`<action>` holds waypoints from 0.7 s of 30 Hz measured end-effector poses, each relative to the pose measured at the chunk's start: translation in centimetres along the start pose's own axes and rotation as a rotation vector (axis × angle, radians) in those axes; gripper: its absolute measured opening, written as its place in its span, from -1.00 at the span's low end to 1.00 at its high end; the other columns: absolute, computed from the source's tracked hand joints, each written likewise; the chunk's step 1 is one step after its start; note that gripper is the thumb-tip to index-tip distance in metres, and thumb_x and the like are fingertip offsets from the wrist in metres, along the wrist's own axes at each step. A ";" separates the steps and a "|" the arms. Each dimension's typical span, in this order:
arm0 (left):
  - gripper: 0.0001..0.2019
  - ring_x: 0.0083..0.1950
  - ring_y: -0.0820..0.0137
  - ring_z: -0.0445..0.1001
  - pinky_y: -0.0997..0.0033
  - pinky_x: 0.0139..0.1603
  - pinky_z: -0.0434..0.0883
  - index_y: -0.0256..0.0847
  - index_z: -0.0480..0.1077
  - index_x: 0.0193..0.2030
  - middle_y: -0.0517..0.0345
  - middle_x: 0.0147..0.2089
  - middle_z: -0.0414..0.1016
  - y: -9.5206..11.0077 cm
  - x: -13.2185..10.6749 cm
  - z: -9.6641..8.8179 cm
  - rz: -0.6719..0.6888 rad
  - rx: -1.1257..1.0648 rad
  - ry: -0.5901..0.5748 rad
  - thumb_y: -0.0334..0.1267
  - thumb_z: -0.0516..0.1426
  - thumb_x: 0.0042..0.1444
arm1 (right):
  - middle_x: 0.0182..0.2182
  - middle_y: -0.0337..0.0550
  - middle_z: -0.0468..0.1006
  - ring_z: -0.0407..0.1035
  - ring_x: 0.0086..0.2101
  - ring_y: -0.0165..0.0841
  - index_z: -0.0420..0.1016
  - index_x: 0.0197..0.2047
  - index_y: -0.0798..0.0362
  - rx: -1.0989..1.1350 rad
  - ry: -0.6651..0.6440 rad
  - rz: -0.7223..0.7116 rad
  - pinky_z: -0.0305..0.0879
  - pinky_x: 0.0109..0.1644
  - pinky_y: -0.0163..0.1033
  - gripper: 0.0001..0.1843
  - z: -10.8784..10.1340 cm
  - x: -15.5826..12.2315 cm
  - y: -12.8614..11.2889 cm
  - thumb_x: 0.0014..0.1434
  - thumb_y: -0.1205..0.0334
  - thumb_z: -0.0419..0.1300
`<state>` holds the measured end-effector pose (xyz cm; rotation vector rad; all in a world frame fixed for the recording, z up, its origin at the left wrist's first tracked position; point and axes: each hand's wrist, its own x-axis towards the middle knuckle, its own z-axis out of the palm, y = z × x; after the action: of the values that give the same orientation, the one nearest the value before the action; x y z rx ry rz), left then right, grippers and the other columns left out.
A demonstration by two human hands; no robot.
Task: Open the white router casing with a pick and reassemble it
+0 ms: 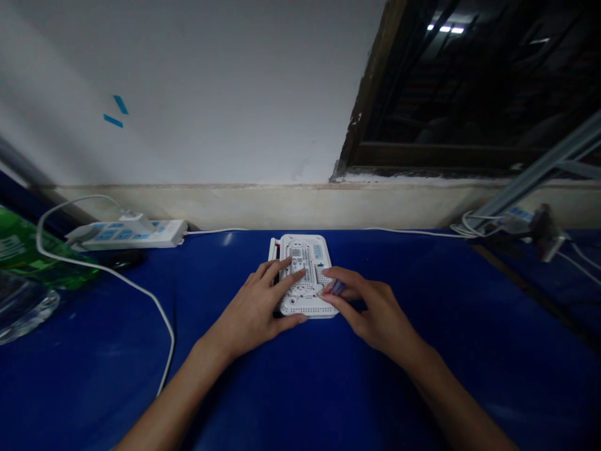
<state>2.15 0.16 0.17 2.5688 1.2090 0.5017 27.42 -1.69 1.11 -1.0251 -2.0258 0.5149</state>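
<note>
A white router [307, 307] lies on the blue tabletop with its vented, labelled underside up. A white antenna [273, 249] runs along its left side. My left hand [256, 307] rests on the left part of the router, fingers spread over the label and thumb at the near edge. At the router's right side, my right hand [370, 304] pinches a small purplish item [337, 287], its tip touching the underside near the lower right. The fingers cover most of this item, and its kind cannot be made out.
A white power strip [136, 235] with a plugged-in adapter stands against the wall at left, its white cable looping forward. Green-labelled bottles [42, 250] lie at the far left. On the right are a metal frame post [530, 169], coiled cables and a small device [547, 235].
</note>
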 end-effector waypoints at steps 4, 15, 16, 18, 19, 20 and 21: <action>-0.27 0.44 -0.06 0.14 -0.25 0.34 0.29 0.04 0.12 0.47 -0.08 0.50 0.07 0.1 0.0 -0.1 -0.005 0.013 -0.003 0.16 0.21 0.24 | -0.26 -0.24 0.69 0.62 -0.40 -0.39 0.43 0.20 -0.11 -0.018 0.079 0.010 0.61 -0.28 -0.36 -0.50 0.4 0.1 0.0 0.21 0.30 0.37; -0.45 0.55 -0.14 -0.13 -0.36 0.40 0.17 0.35 0.08 0.46 0.12 0.60 -0.31 0.1 -0.4 -0.2 0.057 0.003 -0.083 -0.01 0.10 0.39 | -0.27 -0.22 0.68 0.65 -0.35 -0.28 0.30 0.25 -0.11 0.317 0.339 0.103 0.67 -0.20 -0.21 -0.43 -0.9 0.6 0.4 0.23 0.31 0.35; -0.46 0.57 -0.11 -0.16 -0.34 0.42 0.15 0.31 0.11 0.46 0.13 0.60 -0.33 0.2 -0.5 -0.3 0.061 -0.018 -0.091 -0.03 0.10 0.38 | -0.27 -0.23 0.67 0.65 -0.37 -0.28 0.29 0.24 -0.11 0.353 0.374 0.108 0.67 -0.22 -0.22 -0.43 -1.0 0.7 0.5 0.23 0.32 0.35; -0.50 0.58 -0.06 -0.19 -0.30 0.46 0.08 0.17 0.22 0.40 0.10 0.60 -0.25 0.6 -0.5 -0.5 0.064 -0.058 -0.094 -0.01 0.13 0.36 | -0.28 -0.23 0.66 0.65 -0.39 -0.28 0.29 0.23 -0.11 0.384 0.429 0.130 0.68 -0.26 -0.22 -0.43 -1.2 0.9 0.6 0.22 0.31 0.35; -0.54 0.58 -0.04 -0.19 -0.29 0.48 0.05 0.10 0.30 0.35 0.09 0.59 -0.17 0.9 -0.5 -0.6 0.060 -0.063 -0.083 0.02 0.14 0.34 | -0.29 -0.24 0.65 0.65 -0.40 -0.27 0.28 0.23 -0.11 0.383 0.452 0.142 0.68 -0.27 -0.21 -0.42 -1.3 1.0 0.6 0.21 0.30 0.36; -0.57 0.58 -0.04 -0.20 -0.29 0.49 0.01 0.04 0.36 0.28 0.08 0.57 -0.09 1.4 -0.4 -0.5 0.054 -0.052 -0.066 0.05 0.14 0.34 | -0.29 -0.24 0.65 0.65 -0.39 -0.26 0.28 0.24 -0.11 0.373 0.469 0.156 0.68 -0.26 -0.21 -0.40 -1.3 1.0 0.8 0.20 0.29 0.37; -0.59 0.58 -0.06 -0.22 -0.31 0.50 -0.02 0.00 0.40 0.23 0.07 0.56 -0.04 1.9 -0.3 -0.4 0.051 -0.027 -0.041 0.07 0.14 0.33 | -0.29 -0.24 0.66 0.65 -0.39 -0.26 0.28 0.24 -0.11 0.359 0.482 0.168 0.68 -0.25 -0.20 -0.39 -1.4 1.0 0.9 0.19 0.28 0.39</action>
<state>3.11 -1.23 1.12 2.5795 1.1184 0.4703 28.60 -0.34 1.79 -0.9868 -1.3735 0.6233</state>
